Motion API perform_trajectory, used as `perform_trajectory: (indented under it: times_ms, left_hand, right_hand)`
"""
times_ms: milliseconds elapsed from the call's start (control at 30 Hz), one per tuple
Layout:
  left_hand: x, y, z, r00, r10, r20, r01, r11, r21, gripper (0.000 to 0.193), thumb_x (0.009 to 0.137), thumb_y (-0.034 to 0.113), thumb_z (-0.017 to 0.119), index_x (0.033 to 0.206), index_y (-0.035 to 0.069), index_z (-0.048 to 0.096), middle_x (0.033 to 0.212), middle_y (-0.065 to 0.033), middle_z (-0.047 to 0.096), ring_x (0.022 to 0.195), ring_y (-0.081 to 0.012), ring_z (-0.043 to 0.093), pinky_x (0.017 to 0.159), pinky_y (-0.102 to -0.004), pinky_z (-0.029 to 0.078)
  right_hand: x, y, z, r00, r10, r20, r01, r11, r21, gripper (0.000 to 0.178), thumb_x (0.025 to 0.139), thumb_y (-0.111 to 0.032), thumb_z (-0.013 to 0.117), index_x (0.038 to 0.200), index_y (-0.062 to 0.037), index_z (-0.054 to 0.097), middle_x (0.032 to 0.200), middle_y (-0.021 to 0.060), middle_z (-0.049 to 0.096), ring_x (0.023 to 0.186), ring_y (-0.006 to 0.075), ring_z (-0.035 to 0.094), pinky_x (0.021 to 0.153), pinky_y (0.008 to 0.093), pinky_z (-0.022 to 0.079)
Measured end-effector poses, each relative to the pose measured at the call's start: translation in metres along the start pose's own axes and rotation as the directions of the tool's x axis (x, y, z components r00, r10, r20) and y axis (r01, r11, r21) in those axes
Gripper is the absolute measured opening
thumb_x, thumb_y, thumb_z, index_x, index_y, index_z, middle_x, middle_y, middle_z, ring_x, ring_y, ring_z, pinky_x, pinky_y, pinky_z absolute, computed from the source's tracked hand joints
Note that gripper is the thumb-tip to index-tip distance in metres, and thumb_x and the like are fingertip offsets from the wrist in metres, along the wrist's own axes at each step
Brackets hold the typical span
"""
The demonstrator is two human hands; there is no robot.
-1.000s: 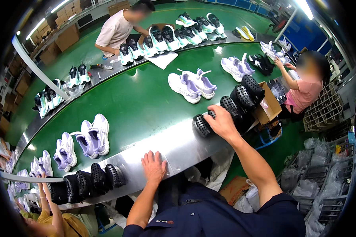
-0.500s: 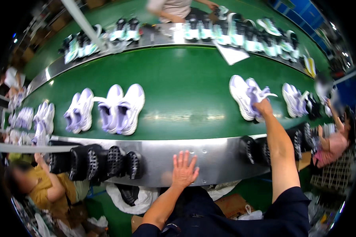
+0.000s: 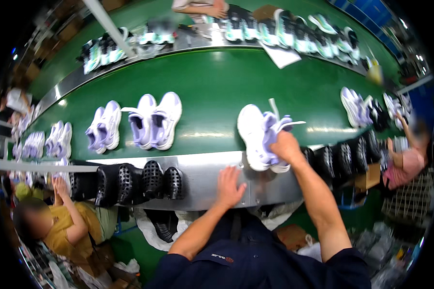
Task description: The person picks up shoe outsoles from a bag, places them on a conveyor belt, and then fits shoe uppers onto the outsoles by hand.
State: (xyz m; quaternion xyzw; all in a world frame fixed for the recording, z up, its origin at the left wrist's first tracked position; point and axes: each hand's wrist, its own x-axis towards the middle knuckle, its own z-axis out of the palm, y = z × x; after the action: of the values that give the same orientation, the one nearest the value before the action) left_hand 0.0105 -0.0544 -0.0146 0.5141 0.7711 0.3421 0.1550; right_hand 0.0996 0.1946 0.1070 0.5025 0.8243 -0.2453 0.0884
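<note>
Mint-and-white running shoes with black uppers line the upper right; a flat white sheet lies just below them; a person in a mustard-yellow shirt is at lower left; a beige wire-grid rack stands at lower right.

The silver metal bench had a smooth, softly reflective sheen, while the broad green conveyor surface was smooth and glossy. The white-and-lavender low sneakers had matt, cloth-like uppers; the black, rounded, hole-studded forms looked like shiny plastic. The navy short-sleeved shirt was matt cloth, the flat white sheet paper-like.
</note>
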Motion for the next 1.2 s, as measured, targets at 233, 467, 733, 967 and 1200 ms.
perform_trajectory:
  times_ms: [233,467,733,967,1200]
  left_hand:
    - [0.08,0.074,-0.082,0.915,0.373,-0.155,-0.377,0.926,0.001,0.047,0.079,0.022,0.076,0.117,0.0,0.06,0.112,-0.0168,0.061,0.104,-0.034,0.056,0.091,-0.0453,0.044]
    - [0.104,0.11,-0.053,0.862,0.39,0.324,-0.485,0.822,0.299,0.067,0.069,0.037,0.083,0.12,0.002,0.058,0.099,-0.0133,0.066,0.096,-0.0327,0.059,0.079,-0.0411,0.043]
    - [0.122,0.096,-0.015,0.92,0.073,0.385,-0.122,0.987,0.105,0.051,0.074,0.0,0.065,0.122,-0.002,0.048,0.091,-0.0241,0.069,0.093,-0.04,0.067,0.081,-0.0493,0.05]
    - [0.149,0.089,-0.029,0.776,-0.221,0.591,0.494,0.795,-0.352,0.031,0.082,0.002,0.066,0.112,-0.003,0.061,0.089,-0.0125,0.069,0.076,-0.0204,0.067,0.064,-0.0351,0.054]
    - [0.142,0.101,-0.032,0.679,-0.149,0.719,0.564,0.733,-0.38,0.033,0.091,0.033,0.071,0.093,0.001,0.066,0.073,-0.0035,0.061,0.065,-0.0147,0.061,0.061,-0.0303,0.051]
  right_hand:
    - [-0.104,-0.023,0.086,0.992,0.09,-0.093,-0.087,0.996,0.034,0.036,0.082,-0.02,0.066,0.101,0.009,0.058,0.089,0.03,0.068,0.083,0.0452,0.069,0.079,0.0523,0.055]
    - [-0.178,0.017,0.081,0.937,0.088,-0.339,-0.005,0.972,0.237,0.032,0.088,-0.021,0.063,0.108,0.0033,0.06,0.096,0.0251,0.066,0.095,0.0433,0.062,0.085,0.0493,0.05]
    - [-0.127,0.047,0.1,0.958,0.127,-0.256,-0.021,0.925,0.379,0.032,0.085,-0.021,0.061,0.102,0.0054,0.063,0.094,0.0292,0.066,0.092,0.0473,0.064,0.084,0.0526,0.051]
    - [-0.118,0.064,0.054,0.983,0.073,-0.171,-0.003,0.927,0.376,0.034,0.08,-0.025,0.057,0.083,0.0067,0.068,0.086,0.0339,0.066,0.084,0.0495,0.066,0.079,0.0527,0.052]
    - [-0.123,0.071,0.04,0.995,0.028,-0.096,-0.004,0.971,0.24,0.034,0.079,-0.027,0.059,0.087,0.0034,0.071,0.089,0.0286,0.069,0.085,0.043,0.069,0.078,0.0488,0.054]
